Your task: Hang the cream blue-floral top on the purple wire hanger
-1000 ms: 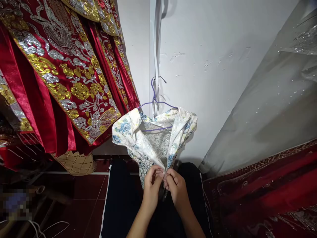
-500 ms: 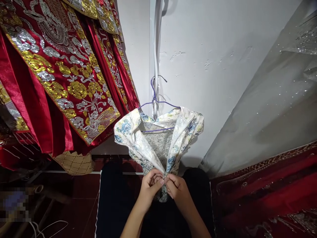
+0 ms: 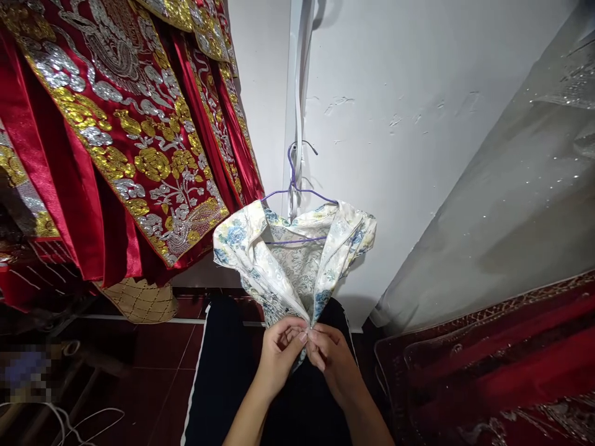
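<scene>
A white short-sleeved garment (image 3: 236, 238) with blue and yellow flowers hangs on a purple wire hanger (image 3: 297, 188). Its opening spreads into a deep V that narrows down to my fingers, and the patterned inside shows between the edges. My left hand (image 3: 283, 350) pinches the left edge at the bottom of the V. Close against it, my right hand (image 3: 332, 353) pinches the right edge at the same spot. Whatever small fastening lies between my fingertips is too hidden to make out. The lower part of the cloth hangs down behind my hands, over my dark-trousered legs.
Red satin costumes (image 3: 153, 136) with gold and silver embroidery hang at the left. A sheer sparkling cloth (image 3: 502, 204) and dark red fabric (image 3: 525, 347) fill the right. A white wall (image 3: 395, 93) stands behind the hanger. White cables (image 3: 93, 418) lie on the floor at lower left.
The view has shifted slightly, and my legs have moved to the left. Both hands keep their pinch at the bottom of the V; my right fingers have turned a little.
</scene>
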